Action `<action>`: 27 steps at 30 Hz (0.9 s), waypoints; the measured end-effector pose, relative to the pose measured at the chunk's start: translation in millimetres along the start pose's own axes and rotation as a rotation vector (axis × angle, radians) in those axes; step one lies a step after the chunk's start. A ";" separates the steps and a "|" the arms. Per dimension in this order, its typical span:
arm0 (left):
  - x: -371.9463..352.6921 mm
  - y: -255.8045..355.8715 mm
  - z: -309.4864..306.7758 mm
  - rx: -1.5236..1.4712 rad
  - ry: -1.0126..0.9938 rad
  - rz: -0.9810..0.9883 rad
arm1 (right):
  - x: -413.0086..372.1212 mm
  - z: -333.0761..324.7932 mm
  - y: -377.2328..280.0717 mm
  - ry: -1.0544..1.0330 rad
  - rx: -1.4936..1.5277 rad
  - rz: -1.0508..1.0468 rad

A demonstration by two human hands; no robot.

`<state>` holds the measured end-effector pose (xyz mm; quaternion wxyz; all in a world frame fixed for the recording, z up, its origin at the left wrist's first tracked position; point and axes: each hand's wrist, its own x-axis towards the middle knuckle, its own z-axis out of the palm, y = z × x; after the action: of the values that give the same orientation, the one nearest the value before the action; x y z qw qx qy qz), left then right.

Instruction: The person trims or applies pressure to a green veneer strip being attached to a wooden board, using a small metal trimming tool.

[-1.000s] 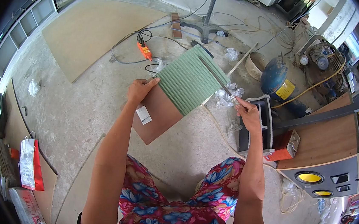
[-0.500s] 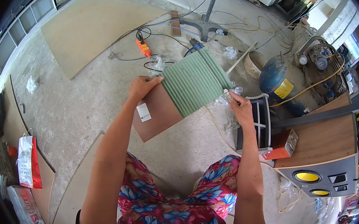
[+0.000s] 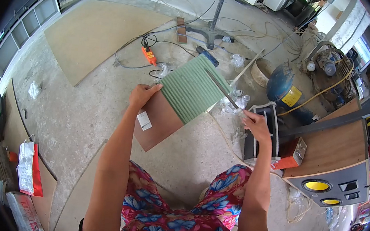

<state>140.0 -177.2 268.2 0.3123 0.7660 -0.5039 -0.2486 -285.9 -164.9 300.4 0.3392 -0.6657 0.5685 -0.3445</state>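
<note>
My left hand (image 3: 144,96) grips the near left edge of a flat panel, thumb lying on its top face. The panel has a green ribbed part (image 3: 189,89) and a smooth brown part (image 3: 160,124), where a white label (image 3: 144,120) is stuck. My right hand (image 3: 258,127) pinches one end of a thin dark strip (image 3: 222,89) between thumb and fingers. The strip slants over the right side of the ribbed part. Behind the panel's far corner lies a dark blue object (image 3: 208,56), partly hidden.
Clear plastic wrap (image 3: 234,103) lies right of the panel. An orange power socket (image 3: 149,56) and cables are on the floor ahead. At right are a blue tank (image 3: 280,82), a dark frame (image 3: 257,144) and a speaker cabinet (image 3: 325,172). A large board (image 3: 104,33) lies far left.
My right hand has moved right and a little down from the panel's edge. The dark strip now stands out apart from the green ribs. The panel has shifted slightly left.
</note>
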 end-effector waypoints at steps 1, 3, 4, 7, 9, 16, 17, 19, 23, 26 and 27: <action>0.8 -4.6 -0.8 -0.006 0.021 -0.013 | -4.0 -8.8 -3.0 0.002 0.010 -0.001; -1.0 -11.8 -0.6 -0.008 0.049 -0.039 | -9.6 -12.1 -8.4 0.059 0.031 -0.026; -2.7 -11.8 0.0 -0.007 0.030 -0.042 | -8.5 -8.3 -12.5 0.088 0.108 -0.032; -0.6 -2.6 0.9 -0.024 0.013 -0.027 | -3.6 -0.4 -14.4 0.096 0.101 -0.048; 0.0 -2.7 2.8 -0.027 0.016 -0.013 | -2.1 4.9 -12.8 0.081 0.055 -0.027; 2.0 -5.5 3.2 -0.065 -0.049 -0.039 | -0.1 6.5 -8.7 0.082 0.073 -0.017; 2.8 -5.2 4.6 -0.054 -0.076 -0.047 | 1.8 10.0 -8.5 0.087 0.077 -0.016; 0.4 0.4 5.8 -0.035 -0.102 -0.040 | 5.1 18.9 -15.8 0.103 0.053 -0.025; -4.1 6.3 11.4 -0.043 -0.096 -0.008 | 7.1 24.8 -16.4 0.136 -0.018 -0.063; 2.0 -2.4 1.1 -0.070 -0.096 -0.035 | -0.2 9.0 -0.9 0.079 0.012 -0.027; 2.4 -4.0 -3.2 -0.078 -0.098 -0.053 | -2.5 5.6 -4.4 0.044 0.029 -0.002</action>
<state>145.6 -177.6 267.3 0.3100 0.7532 -0.4881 -0.3135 -279.1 -161.6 301.0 0.3359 -0.6537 0.5701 -0.3673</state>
